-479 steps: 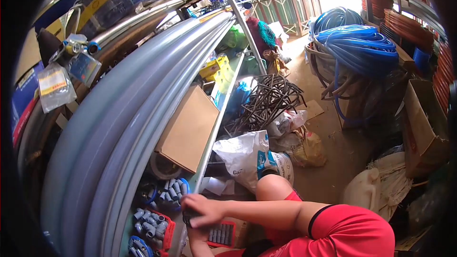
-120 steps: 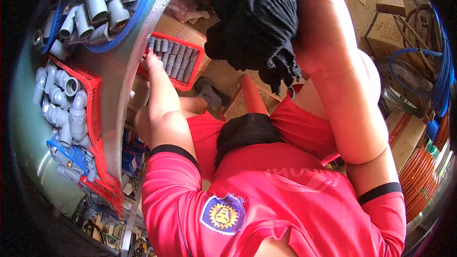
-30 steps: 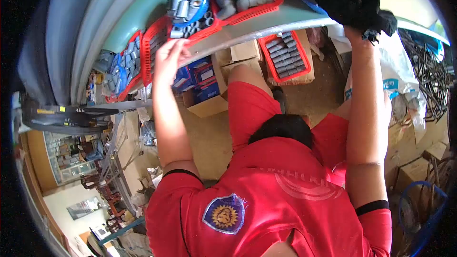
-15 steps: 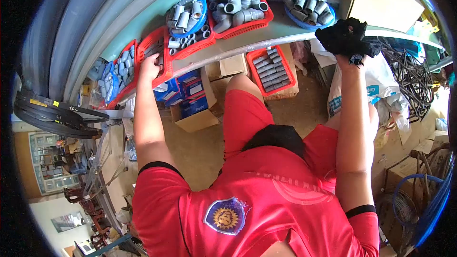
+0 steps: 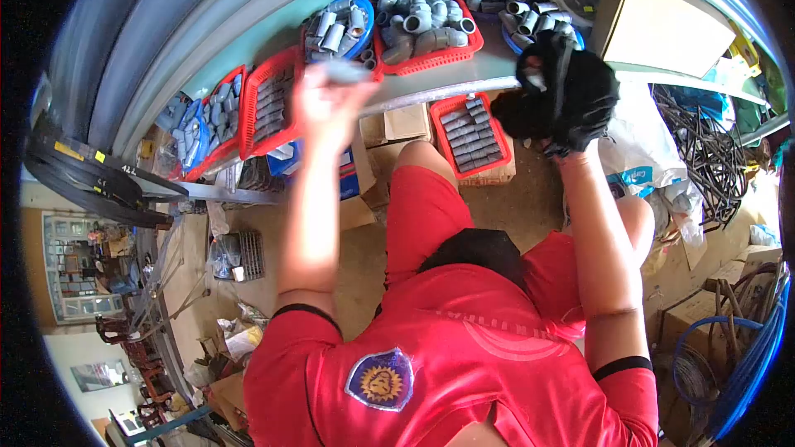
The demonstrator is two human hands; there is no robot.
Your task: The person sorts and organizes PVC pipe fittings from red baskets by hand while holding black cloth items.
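My left hand (image 5: 325, 99) is raised in front of the shelf and blurred by motion; it holds a grey pipe fitting (image 5: 344, 72) near the red basket of grey elbows (image 5: 465, 40) and the blue basket of fittings (image 5: 362, 10). My right hand (image 5: 561, 103) is wrapped in a black cloth (image 5: 580, 83) and grips it just below the shelf edge (image 5: 447, 87). A red tray of short grey pipe pieces (image 5: 474, 136) sits on a carton under the shelf, between my two arms.
More red baskets of fittings (image 5: 261, 108) line the shelf to the left. A cardboard box (image 5: 662, 29) stands on the shelf at right. Dark metal rods (image 5: 708, 149), white sacks (image 5: 646, 153) and blue hose coils (image 5: 745, 364) crowd the floor at right. Long grey pipes (image 5: 166, 25) run above.
My left hand has left the red basket at the left and swung right with a grey fitting in it. My right hand with the black cloth has dropped lower and moved left.
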